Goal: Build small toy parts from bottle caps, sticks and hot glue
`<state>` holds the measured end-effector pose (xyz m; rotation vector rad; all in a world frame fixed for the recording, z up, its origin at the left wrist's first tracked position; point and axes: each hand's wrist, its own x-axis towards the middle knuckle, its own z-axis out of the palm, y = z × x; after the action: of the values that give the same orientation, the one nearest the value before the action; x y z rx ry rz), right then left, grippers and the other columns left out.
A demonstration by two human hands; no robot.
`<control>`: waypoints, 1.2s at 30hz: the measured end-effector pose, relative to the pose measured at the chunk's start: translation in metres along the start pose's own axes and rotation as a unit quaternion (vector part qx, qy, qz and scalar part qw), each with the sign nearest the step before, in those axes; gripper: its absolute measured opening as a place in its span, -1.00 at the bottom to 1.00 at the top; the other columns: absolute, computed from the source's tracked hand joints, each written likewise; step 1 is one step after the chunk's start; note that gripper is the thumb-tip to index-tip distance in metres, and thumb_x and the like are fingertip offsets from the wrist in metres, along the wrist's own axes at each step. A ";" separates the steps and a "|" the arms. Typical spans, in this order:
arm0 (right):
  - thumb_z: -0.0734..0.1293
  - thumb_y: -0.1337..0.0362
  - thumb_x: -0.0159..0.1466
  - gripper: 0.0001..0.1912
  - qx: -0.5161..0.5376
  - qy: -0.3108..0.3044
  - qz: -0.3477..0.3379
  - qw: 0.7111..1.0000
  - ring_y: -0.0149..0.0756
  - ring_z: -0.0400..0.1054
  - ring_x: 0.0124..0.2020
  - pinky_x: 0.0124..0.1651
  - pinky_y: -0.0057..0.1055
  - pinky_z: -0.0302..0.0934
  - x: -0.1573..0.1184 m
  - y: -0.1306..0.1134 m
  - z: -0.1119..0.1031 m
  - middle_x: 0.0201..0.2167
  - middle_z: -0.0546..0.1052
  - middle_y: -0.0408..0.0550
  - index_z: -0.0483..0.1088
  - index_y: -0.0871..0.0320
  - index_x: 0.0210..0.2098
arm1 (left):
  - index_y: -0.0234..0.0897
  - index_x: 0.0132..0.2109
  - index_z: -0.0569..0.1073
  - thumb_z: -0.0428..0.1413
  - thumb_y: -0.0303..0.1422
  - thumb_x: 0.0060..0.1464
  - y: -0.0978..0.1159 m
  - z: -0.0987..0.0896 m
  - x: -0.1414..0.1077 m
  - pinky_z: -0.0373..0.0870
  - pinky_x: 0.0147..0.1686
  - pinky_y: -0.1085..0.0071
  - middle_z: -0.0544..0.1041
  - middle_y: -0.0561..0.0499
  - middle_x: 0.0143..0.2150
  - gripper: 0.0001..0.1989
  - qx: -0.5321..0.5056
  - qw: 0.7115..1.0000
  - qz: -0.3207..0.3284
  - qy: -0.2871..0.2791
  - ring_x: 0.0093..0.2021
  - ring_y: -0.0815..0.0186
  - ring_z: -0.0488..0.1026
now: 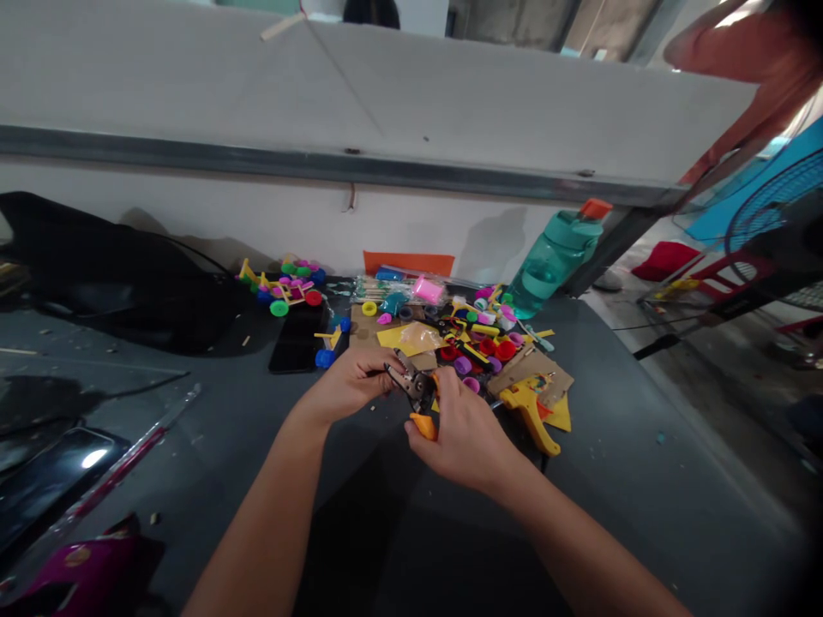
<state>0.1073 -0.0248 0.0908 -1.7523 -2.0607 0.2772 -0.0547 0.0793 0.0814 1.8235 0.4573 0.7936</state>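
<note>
Two bare forearms (267, 548) rise from the bottom of the head view and meet over a dark grey tabletop (649, 446). The left hand (351, 383) reaches in from the left, fingers together and closed around the dark metal head of small metal pliers (411, 386). The right hand (463, 433) is curled over the tool from the other side, its fingers bent and pressed close to the left hand. An orange piece (424, 426) pokes out below the tool; it could be a handle or a separate scrap, and I can't tell which.

Just beyond the hands lies a messy spread of craft parts: colored bottle caps (489, 347), cardboard pieces (524, 370), yellow card (399, 338) and a yellow glue gun (527, 416), the last nearest the right hand. A pink packet (428, 291) and an orange card (408, 263) sit farther back near the wall. Left of these stands a small model built from sticks and cap wheels (279, 287), beside a black phone (297, 338). A teal water bottle (553, 266) with an orange cap lies tilted against the wall.

A black bag (109, 274) fills the far left, and a glossy dark slab (51, 480) lies near the lower left corner. At upper right, a co-worker's orange sleeve (746, 68) shows past the wall, above a blue fan guard (771, 206) and a red plastic chair (726, 274).
</note>
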 end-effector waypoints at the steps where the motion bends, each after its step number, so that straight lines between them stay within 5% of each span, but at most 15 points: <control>1: 0.20 0.12 0.11 -0.63 0.000 -0.001 0.001 1.000 -0.18 0.32 -0.35 -0.34 -0.31 0.18 0.000 0.000 0.000 -0.37 0.35 0.02 0.11 0.21 -0.18 | -0.32 -0.43 0.49 0.08 -0.50 0.00 0.000 0.000 0.000 0.28 -0.55 0.60 0.50 0.02 -0.46 -0.89 0.010 1.000 0.005 -0.002 -0.49 0.45 0.40; 8: 0.18 0.14 0.11 -0.69 -0.022 0.006 -0.006 1.000 -0.26 0.30 -0.44 -0.44 -0.38 0.08 -0.002 0.001 0.001 -0.45 0.34 -0.03 0.10 0.20 -0.23 | -0.31 -0.42 0.49 0.07 -0.52 0.03 0.002 0.000 0.000 0.30 -0.45 0.58 0.51 0.01 -0.43 -0.87 0.063 0.997 0.037 -0.002 -0.41 0.42 0.41; 17: 0.16 0.16 0.17 -0.72 -0.025 -0.001 0.000 1.000 -0.31 0.29 -0.54 -0.54 -0.42 0.00 0.000 0.007 0.006 -0.49 0.36 -0.05 0.11 0.21 -0.21 | -0.35 -0.46 0.46 0.11 -0.22 0.03 0.003 0.001 0.001 0.25 -0.60 0.55 0.40 0.03 -0.56 -0.73 -0.015 1.000 -0.001 0.005 -0.57 0.44 0.29; 25: 0.20 0.01 0.11 -0.55 -0.072 0.037 0.002 0.997 -0.11 0.32 -0.31 -0.34 -0.24 0.19 -0.001 0.000 0.006 -0.31 0.36 0.11 0.16 0.23 -0.17 | -0.28 -0.46 0.51 0.12 -0.50 -0.09 -0.002 -0.002 0.000 0.33 -0.44 0.51 0.52 -0.01 -0.44 -0.91 0.023 0.999 -0.015 0.042 -0.41 0.37 0.42; 36: 0.21 0.07 0.11 -0.59 -0.057 0.021 0.005 0.998 -0.15 0.30 -0.32 -0.33 -0.27 0.17 0.000 0.001 0.003 -0.31 0.36 0.09 0.15 0.22 -0.16 | -0.30 -0.46 0.53 0.14 -0.47 -0.08 0.000 0.000 0.000 0.38 -0.39 0.45 0.54 -0.04 -0.44 -0.92 0.045 0.998 -0.021 0.047 -0.39 0.32 0.46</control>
<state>0.1070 -0.0244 0.0877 -1.8184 -2.0753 0.1266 -0.0544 0.0794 0.0812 1.8584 0.5989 0.8449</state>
